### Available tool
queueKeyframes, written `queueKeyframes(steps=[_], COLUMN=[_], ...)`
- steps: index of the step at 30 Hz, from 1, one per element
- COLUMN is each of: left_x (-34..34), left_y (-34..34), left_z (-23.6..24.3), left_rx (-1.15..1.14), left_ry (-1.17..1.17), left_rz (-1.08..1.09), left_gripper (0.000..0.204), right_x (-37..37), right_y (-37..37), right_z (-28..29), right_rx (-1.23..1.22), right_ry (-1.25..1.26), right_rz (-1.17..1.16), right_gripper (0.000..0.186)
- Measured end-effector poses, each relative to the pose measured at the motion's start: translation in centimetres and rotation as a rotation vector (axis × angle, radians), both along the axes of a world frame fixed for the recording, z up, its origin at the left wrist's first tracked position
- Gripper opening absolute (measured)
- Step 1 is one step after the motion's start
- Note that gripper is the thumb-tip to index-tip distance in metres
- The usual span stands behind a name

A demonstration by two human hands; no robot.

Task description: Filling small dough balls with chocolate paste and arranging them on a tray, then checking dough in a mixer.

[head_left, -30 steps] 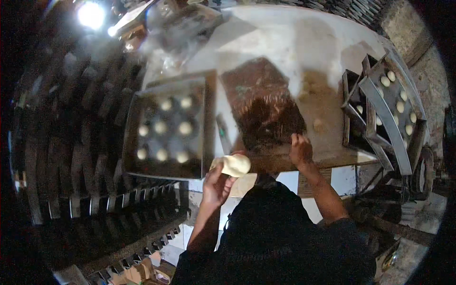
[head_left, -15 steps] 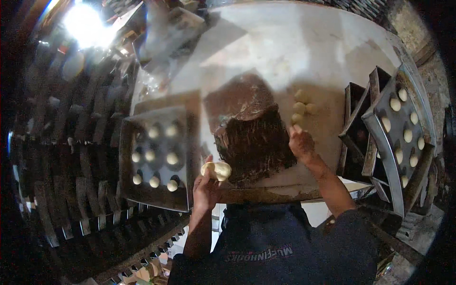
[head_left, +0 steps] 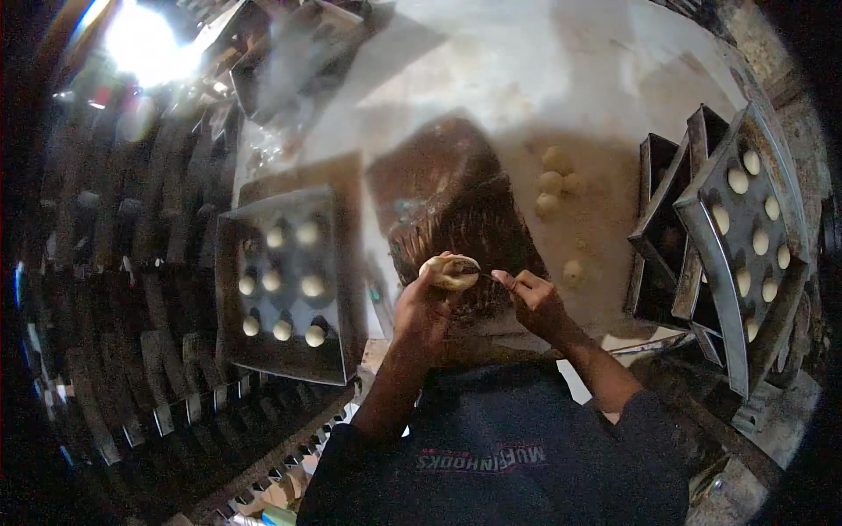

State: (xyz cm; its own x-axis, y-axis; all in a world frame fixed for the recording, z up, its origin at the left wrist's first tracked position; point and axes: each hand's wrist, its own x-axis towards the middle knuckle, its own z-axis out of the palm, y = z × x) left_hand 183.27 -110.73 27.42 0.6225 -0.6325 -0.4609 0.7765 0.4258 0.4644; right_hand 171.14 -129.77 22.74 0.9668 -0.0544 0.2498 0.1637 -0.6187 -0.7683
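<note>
My left hand [head_left: 423, 309] is closed around a flattened piece of pale dough [head_left: 445, 273], with dark brown paste showing in its opening. My right hand [head_left: 535, 302] pinches a thin stick-like tool [head_left: 487, 276], its tip reaching the dough's edge; most of it is hidden in the fingers. Both hands are over the near side of a large dark brown block of paste [head_left: 447, 193], scraped and ridged across its near half. Right of the block, several round dough balls [head_left: 551, 181] cluster on the table, and one dough ball [head_left: 573, 272] rests nearer to my right hand.
On the left, a square metal tray [head_left: 351, 289] holds several spaced dough balls. Stacked, tilted metal trays [head_left: 684, 210] stand on the right, the top one bearing more balls. Dark metal pans [head_left: 114, 307] line the far left. A bright lamp [head_left: 149, 44] glares at upper left.
My left hand has lifted the dough inward over the block, and dark paste now shows in it. My right hand has come from the dough balls toward the left hand, a thin tool now visible.
</note>
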Motion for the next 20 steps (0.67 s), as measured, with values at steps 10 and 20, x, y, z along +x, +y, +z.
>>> queueKeyframes(steps=[10, 20], left_x=[-3.0, -11.3], left_y=[5.9, 17.1], left_z=[4.9, 7.3], left_rx=[0.193, 0.870], left_ry=[-0.355, -1.340], left_rz=[0.082, 0.194], left_gripper=[0.052, 0.080], right_x=[-0.1, 0.3], right_y=[7.4, 24.0], right_z=[5.2, 14.4], right_rx=[0.108, 0.007], right_ry=[-0.044, -0.539], right_rz=[-0.146, 0.005], right_gripper=[0.033, 0.047])
